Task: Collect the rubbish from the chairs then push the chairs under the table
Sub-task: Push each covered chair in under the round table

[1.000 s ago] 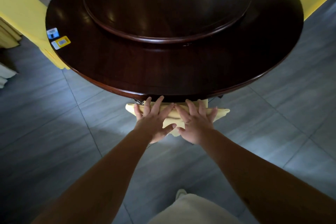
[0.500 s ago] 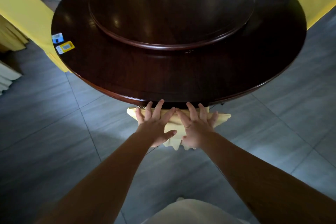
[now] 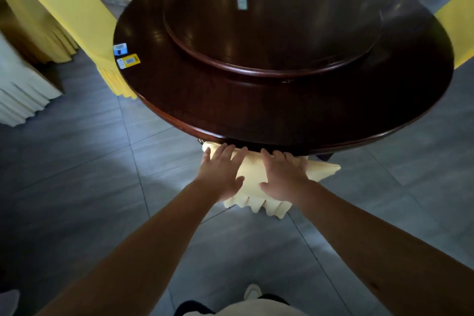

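Both hands, left hand (image 3: 221, 172) and right hand (image 3: 283, 176), press flat with straight fingers on the chair (image 3: 252, 174) back, which sits straight ahead against the table (image 3: 256, 115) near edge

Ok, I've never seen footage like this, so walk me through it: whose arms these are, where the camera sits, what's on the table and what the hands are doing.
There is no machine here: a person wears a wide-angle camera on the head, looking forward and down, so the two bare arms reaching in from the bottom are their own. The left hand and the right hand lie side by side with straight fingers on the back of a chair in a pale yellow cover. Its top sits right at the rim of the round dark wooden table. Neither hand grips anything; they rest flat, as for a push. On the table sits a raised round turntable with a small packet on it, and near the left rim lie a blue card and a yellow card. More covered chairs stand around.
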